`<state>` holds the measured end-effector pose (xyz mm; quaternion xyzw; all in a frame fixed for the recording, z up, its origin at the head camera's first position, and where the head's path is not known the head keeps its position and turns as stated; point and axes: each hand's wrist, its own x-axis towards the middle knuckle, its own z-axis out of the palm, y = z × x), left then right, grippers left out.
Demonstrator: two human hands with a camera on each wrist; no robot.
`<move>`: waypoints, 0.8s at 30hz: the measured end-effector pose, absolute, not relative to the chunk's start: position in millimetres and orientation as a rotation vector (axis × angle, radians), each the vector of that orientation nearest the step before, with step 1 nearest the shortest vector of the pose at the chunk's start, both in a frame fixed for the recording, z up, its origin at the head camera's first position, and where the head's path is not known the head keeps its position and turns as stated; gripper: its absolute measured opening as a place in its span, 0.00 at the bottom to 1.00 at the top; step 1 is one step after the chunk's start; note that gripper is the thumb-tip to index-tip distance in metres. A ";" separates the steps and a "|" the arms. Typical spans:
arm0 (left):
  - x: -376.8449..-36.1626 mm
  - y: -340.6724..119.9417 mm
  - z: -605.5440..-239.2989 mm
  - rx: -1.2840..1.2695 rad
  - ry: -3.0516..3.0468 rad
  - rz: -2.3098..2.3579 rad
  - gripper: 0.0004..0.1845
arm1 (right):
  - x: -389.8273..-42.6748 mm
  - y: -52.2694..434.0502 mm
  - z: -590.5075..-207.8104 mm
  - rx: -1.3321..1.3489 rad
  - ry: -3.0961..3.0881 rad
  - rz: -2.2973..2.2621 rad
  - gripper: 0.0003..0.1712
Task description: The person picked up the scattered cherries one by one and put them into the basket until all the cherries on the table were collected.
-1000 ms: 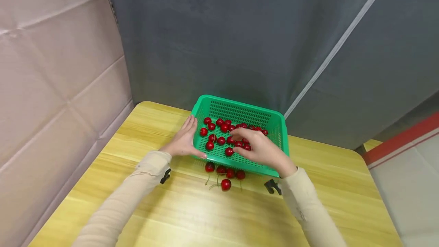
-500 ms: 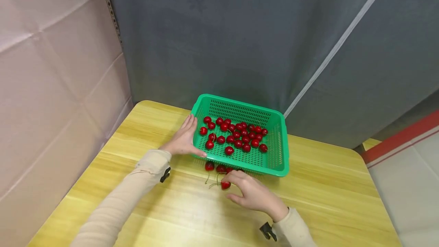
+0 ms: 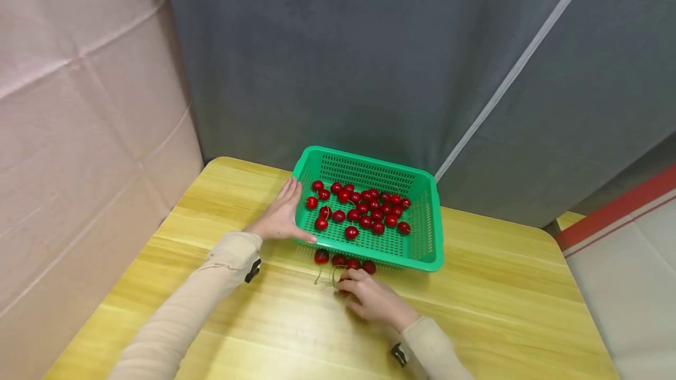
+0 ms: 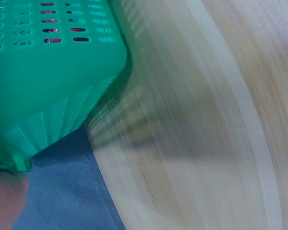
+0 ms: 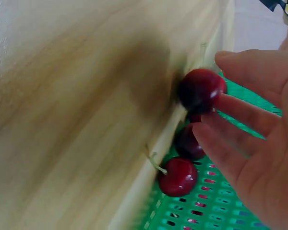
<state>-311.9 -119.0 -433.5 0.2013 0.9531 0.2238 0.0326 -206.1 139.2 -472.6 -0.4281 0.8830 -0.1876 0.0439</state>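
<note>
Green perforated plastic basket [image 3: 422, 245] sits at the far middle of the yellow wood-grain table [image 3: 502, 298], just in front of a grey fabric backdrop [image 3: 369, 63]. Inside it: a loose scatter of red cherries [image 3: 364, 211] spread over the mesh floor, most toward the far left half.

Left hand [image 3: 281, 216]: flat on the table at the basket's left wall, fingers straight and lying along the green rim, thumb at the near left corner. Grip is relaxed and apart, pressing against the wall rather than closing round it. Left wrist view shows only the basket's corner [image 4: 53, 96] close up and the table surface, blurred.

Right hand [image 3: 369, 298]: on the table just near of the basket's near wall, fingers bent toward a single red cherry [image 5: 200, 89]. Right wrist view shows fingertips [image 5: 221, 103] touching that cherry, with the thumb above it; the cherry rests on the table. Whether the grip is actually clamped on it cannot be told from these views; the fingers look only lightly curved.

Beside that cherry: a short row of loose red cherries with thin stems [image 3: 338, 260] lying on the table, touching or nearly touching the basket's near wall. Stems [image 3: 323, 279] trail toward the near side.

Pale padded panel [image 3: 79, 104] stands along the left. Both arms wear beige sleeves [image 3: 195, 304].
</note>
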 end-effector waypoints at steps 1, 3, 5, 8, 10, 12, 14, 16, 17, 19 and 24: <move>-312.0 -119.1 -434.0 0.619 2.933 0.691 0.76 | -206.7 138.7 -474.3 -1.304 2.693 -0.574 0.16; -312.3 -119.3 -434.9 0.623 2.934 0.698 0.76 | -207.4 138.1 -477.3 -1.294 2.684 -0.576 0.16; -312.3 -119.3 -435.3 0.624 2.936 0.702 0.76 | -208.0 137.6 -480.6 -1.295 2.680 -0.576 0.15; -312.1 -119.5 -435.7 0.623 2.937 0.701 0.77 | -208.6 137.3 -485.6 -1.302 2.679 -0.581 0.15; -311.7 -119.3 -435.2 0.619 2.935 0.703 0.77 | -209.3 137.2 -487.5 -1.305 2.677 -0.594 0.15; -311.8 -119.2 -435.0 0.620 2.934 0.702 0.77 | -209.1 137.7 -486.1 -1.299 2.666 -0.628 0.15; -311.6 -119.1 -434.9 0.620 2.934 0.702 0.77 | -208.4 138.9 -481.7 -1.294 2.656 -0.666 0.16; -311.3 -119.2 -434.9 0.618 2.930 0.710 0.77 | -207.5 140.7 -474.0 -1.302 2.644 -0.709 0.16; -311.2 -119.2 -434.9 0.617 2.929 0.712 0.77 | -207.1 141.9 -469.0 -1.311 2.639 -0.730 0.16; -310.9 -119.4 -434.8 0.612 2.926 0.717 0.77 | -206.4 144.8 -457.1 -1.348 2.633 -0.755 0.14; -311.2 -119.7 -434.1 0.617 2.922 0.718 0.76 | -206.7 154.8 -419.0 -1.457 2.599 -0.768 0.14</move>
